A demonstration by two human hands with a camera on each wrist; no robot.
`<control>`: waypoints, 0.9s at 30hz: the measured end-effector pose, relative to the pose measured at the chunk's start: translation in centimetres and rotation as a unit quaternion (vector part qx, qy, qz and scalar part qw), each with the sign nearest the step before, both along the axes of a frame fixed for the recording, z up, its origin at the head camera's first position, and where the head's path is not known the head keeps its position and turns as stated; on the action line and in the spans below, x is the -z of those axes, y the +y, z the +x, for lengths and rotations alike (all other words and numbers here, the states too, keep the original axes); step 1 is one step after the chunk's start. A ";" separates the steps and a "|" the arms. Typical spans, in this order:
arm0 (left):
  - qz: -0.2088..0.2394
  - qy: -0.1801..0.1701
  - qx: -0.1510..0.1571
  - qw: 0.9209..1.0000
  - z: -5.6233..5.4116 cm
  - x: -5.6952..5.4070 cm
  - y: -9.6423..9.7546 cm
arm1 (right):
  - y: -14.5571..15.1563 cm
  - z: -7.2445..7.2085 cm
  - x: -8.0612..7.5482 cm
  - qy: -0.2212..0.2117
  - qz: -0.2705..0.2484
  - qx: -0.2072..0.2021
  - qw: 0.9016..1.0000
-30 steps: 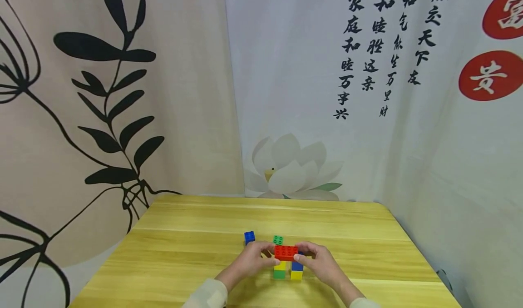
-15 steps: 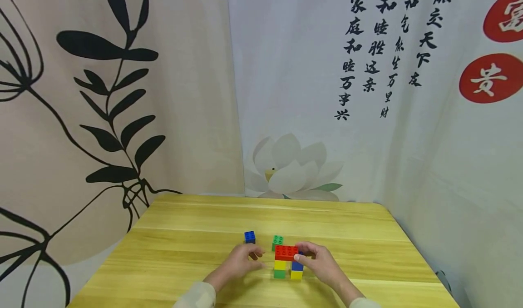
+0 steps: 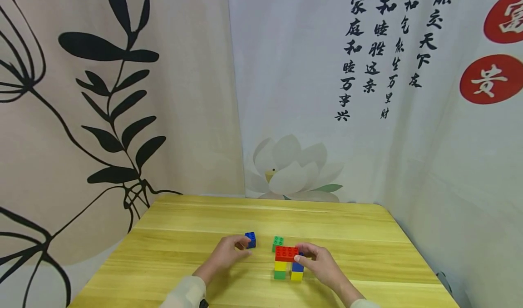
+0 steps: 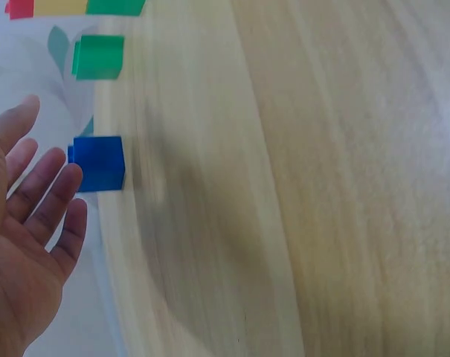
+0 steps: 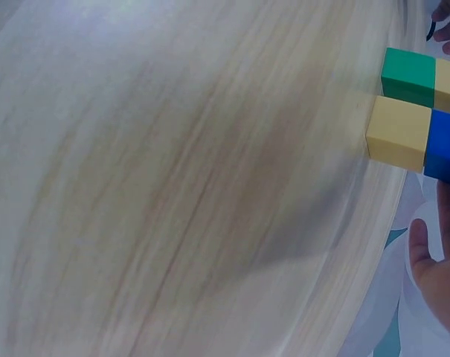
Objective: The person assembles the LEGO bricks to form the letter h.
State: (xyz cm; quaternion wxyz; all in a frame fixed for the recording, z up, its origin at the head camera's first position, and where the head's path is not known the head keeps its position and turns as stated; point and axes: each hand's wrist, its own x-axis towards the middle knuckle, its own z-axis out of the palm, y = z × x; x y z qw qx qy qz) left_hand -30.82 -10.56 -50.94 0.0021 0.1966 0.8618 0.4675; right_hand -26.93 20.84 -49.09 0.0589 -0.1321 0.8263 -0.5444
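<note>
A red toy brick (image 3: 287, 254) lies like a bridge across two short stacks. The left stack has a yellow brick (image 3: 280, 265) over a green brick (image 3: 279, 275); the right one has a blue brick (image 3: 298, 267) over a yellow brick (image 5: 399, 134). My right hand (image 3: 320, 263) pinches the red brick's right end, thumb in front and fingers behind. My left hand (image 3: 227, 254) is beside a separate blue brick (image 4: 100, 163), its fingers loosely bent and thumb apart. In the left wrist view the fingertips overlap that brick's studded side.
A single green brick (image 3: 278, 243) stands just behind the bridged stacks. All of it rests on a wooden table (image 3: 184, 226), with a printed curtain (image 3: 196, 94) hanging behind its far edge.
My left hand has let go of the red brick's left end and moved left to the separate blue brick. My right hand has stayed at the red brick.
</note>
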 end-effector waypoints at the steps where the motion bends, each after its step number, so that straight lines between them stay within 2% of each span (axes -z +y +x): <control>1: 0.003 -0.001 -0.003 1.000 -0.1 0.0 -0.1 | 0.0 0.0 0.0 -0.001 -0.001 0.001 1.000; 10: 0.000 -0.006 -0.055 0.998 -1.1 0.0 -0.7 | 0.1 -0.1 0.1 -0.003 -0.001 0.003 1.000; 17: 0.005 -0.010 -0.070 0.997 -1.7 -0.1 -0.9 | 0.0 0.0 0.0 -0.008 -0.001 0.009 1.000; 27: 0.012 -0.033 -0.089 0.995 -2.7 0.5 -0.4 | 0.0 0.0 0.1 -0.006 -0.004 0.007 1.000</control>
